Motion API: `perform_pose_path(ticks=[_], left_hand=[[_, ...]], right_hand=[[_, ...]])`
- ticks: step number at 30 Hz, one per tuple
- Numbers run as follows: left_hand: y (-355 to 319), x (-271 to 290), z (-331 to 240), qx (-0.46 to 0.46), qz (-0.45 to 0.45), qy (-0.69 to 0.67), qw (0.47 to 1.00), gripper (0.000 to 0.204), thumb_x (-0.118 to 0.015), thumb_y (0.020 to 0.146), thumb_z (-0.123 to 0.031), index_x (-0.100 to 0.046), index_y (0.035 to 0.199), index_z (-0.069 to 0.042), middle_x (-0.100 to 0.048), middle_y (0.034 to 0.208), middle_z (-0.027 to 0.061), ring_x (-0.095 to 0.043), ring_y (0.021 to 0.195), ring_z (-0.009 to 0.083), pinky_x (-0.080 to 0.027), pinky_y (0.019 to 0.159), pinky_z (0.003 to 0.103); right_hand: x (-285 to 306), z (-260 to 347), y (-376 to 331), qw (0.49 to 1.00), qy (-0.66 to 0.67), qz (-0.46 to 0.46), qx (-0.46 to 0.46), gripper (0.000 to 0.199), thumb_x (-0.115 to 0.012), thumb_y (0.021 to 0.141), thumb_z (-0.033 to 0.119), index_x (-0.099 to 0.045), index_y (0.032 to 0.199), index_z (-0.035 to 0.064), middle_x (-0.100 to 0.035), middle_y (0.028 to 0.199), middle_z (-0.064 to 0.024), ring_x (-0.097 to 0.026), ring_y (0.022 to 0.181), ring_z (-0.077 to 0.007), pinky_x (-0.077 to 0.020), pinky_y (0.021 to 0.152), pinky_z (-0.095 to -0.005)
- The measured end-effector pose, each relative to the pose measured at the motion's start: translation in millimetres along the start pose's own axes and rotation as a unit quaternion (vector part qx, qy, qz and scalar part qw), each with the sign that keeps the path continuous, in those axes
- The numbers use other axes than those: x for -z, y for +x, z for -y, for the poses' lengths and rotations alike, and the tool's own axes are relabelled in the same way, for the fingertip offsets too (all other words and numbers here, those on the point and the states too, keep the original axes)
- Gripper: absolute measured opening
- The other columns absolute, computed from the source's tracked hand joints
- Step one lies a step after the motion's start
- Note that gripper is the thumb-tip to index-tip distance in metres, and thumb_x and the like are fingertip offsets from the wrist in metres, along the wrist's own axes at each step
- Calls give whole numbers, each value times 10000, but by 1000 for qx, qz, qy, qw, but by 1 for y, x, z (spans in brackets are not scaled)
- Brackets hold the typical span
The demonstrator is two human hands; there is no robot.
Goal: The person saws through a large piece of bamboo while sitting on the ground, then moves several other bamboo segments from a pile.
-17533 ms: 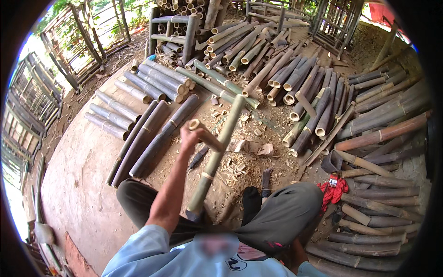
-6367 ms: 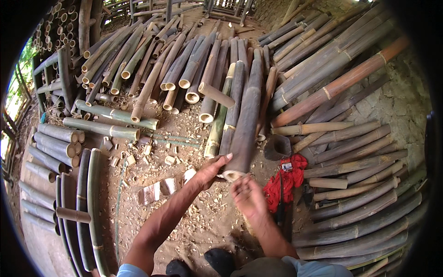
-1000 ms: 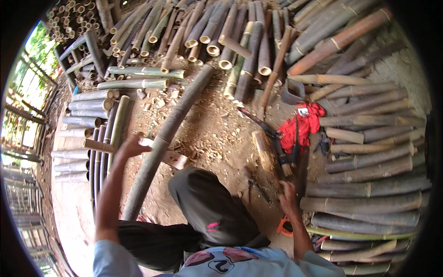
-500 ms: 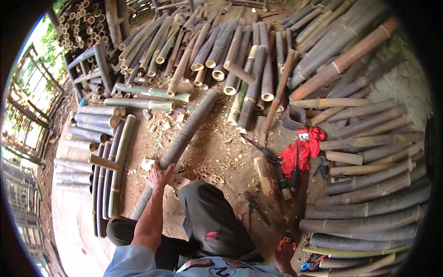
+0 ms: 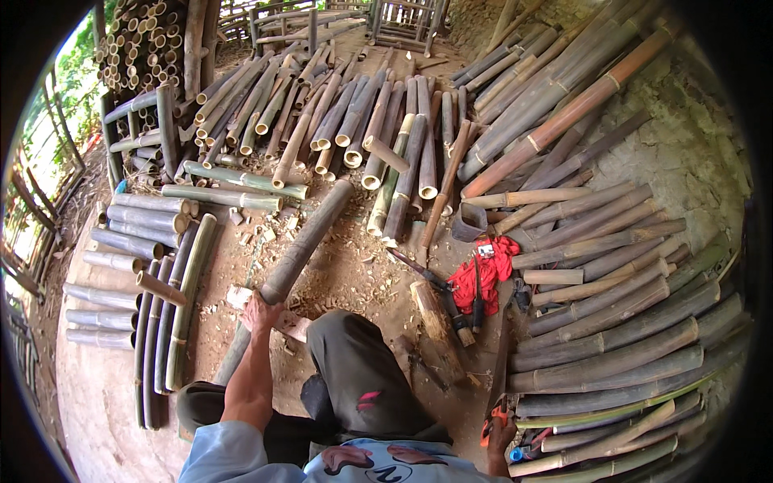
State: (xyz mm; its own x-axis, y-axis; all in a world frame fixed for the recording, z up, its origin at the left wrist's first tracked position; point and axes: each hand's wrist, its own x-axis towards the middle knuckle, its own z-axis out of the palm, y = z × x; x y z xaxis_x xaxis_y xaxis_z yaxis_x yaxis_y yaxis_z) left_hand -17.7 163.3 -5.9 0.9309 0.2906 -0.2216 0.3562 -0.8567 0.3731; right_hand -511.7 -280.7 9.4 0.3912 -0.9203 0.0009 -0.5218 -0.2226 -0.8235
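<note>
My left hand (image 5: 262,312) is wrapped round a long grey-brown bamboo pole (image 5: 310,233). The pole slants from beside my folded leg, up and away to the right over the dirt floor. At the lower right, my right hand (image 5: 501,436) grips the orange handle of a handsaw (image 5: 500,362). Its dark blade points forward, away from me, alongside the stacked bamboo. Close to my left hand and under the pole is a pale wooden block (image 5: 291,325), partly hidden by my knee.
Cut bamboo lengths (image 5: 612,362) are stacked along the right, and more poles (image 5: 378,137) lie ahead. Short poles (image 5: 189,298) lie at the left. A rough log piece (image 5: 435,322), a red cloth (image 5: 485,270) and a sheathed blade are in front of my right hand. Wood chips (image 5: 362,282) litter the ground.
The view has tilted up and shifted right, so the scene sits further left. The saw in my right hand now shows more plainly. My left hand keeps its grip on the bamboo pole.
</note>
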Motion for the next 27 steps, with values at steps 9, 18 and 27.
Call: perform_pose_path(ticks=[9, 18, 27], left_hand=[[-5, -14, 2, -15, -23, -50, 998, 872, -846, 584, -486, -578, 1328, -119, -622, 1312, 108, -540, 1257, 311, -384, 1054, 502], [-15, 7, 14, 2, -8, -91, 996, 788, -840, 621, -456, -608, 1310, -151, -686, 1181, 140, -619, 1166, 340, -472, 993, 450], [-25, -13, 26, -57, -44, -63, 995, 767, -816, 600, -491, -629, 1250, -130, -672, 1202, 99, -583, 1195, 310, -418, 987, 507]], right_hand=[[0, 93, 13, 993, 46, 20, 109, 212, -579, 829, 68, -610, 1007, -43, -608, 866, -78, -574, 740, -137, -488, 592, -313], [-78, 240, 20, 915, 303, 262, 40, 254, -617, 806, 90, -563, 1038, 2, -559, 792, -37, -532, 649, -129, -487, 615, -305], [-184, 293, -14, 814, 178, 519, 192, 618, -562, 977, 373, -438, 1433, -26, -612, 907, -95, -528, 640, -94, -456, 571, -247]])
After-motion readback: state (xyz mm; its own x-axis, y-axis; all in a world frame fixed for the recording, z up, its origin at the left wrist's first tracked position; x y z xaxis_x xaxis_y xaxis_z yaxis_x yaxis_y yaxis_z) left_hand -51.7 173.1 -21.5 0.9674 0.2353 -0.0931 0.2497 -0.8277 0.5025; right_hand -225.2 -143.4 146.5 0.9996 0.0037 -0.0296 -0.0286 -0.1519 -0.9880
